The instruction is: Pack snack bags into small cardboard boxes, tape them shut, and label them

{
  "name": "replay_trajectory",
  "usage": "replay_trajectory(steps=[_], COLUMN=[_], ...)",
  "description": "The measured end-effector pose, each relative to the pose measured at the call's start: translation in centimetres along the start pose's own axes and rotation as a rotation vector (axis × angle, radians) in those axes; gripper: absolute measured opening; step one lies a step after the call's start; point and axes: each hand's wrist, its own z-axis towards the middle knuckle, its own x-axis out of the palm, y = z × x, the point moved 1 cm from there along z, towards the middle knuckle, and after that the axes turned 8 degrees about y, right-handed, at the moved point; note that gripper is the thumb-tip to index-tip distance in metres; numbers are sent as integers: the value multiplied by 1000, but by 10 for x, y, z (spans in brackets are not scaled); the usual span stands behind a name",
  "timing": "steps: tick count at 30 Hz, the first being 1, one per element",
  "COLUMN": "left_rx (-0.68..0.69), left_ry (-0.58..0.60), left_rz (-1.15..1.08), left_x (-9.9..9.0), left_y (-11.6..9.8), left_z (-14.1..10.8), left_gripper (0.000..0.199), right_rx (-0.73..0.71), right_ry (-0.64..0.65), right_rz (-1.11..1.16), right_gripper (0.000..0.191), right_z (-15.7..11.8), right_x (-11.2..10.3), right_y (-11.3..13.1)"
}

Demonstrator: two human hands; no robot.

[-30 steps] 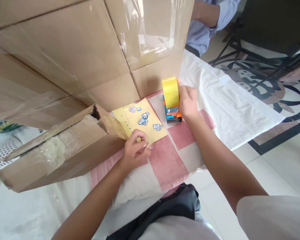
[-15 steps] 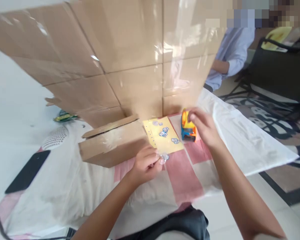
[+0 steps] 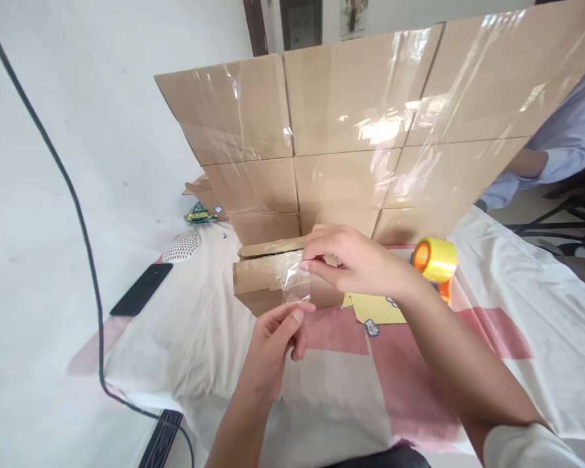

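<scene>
A short strip of clear tape (image 3: 296,278) stretches between my two hands. Its upper end is pinched in the fingers of my right hand (image 3: 344,259); my left hand (image 3: 281,331) grips the lower end between thumb and fingers. Right behind the strip lies a long cardboard box (image 3: 258,276) with a gap along its top, partly hidden by my right hand. Past my right forearm stands a tape dispenser with a yellow roll (image 3: 442,260). A yellow sheet (image 3: 377,311) is partly covered by that forearm, and a small blue-edged paper cutout (image 3: 371,327) lies at its front edge.
A tall taped cardboard panel (image 3: 346,130) rises behind the box. On the left are a black phone (image 3: 141,290), a white perforated object (image 3: 182,247), a green packet (image 3: 199,213) and a hanging black cable (image 3: 73,188). Another person's sleeve (image 3: 565,130) shows at the right.
My right hand has left the tape dispenser and moved left to the box. The small cutout from my left hand now lies by the yellow sheet; both hands hold clear tape. The view has turned left.
</scene>
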Motion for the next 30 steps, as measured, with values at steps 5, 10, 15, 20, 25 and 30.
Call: replay_trajectory(steps=[5,10,15,20,25,30], left_rx=[51,780,692,656,644,576], left_ry=[-151,-410,-236,-259,-283,-351], left_rz=[190,1098,1478,1479,1462,1510], left_x=[-3,0,2,3,3,7], left_y=[11,-10,-8,6,8,9], left_z=[-9,10,39,44,44,41], left_gripper=[27,25,43,44,42,35], right_rx=[171,177,244,480,802,740], right_ry=[-79,6,78,74,-231,-199], right_rz=[109,-22,-212,-253,-425,6], right_gripper=[31,31,25,16,54,28], right_z=[17,18,24,31,27,12], right_x=[4,6,20,33,25,20], right_y=[-31,-58,-70,-69,-73,-100])
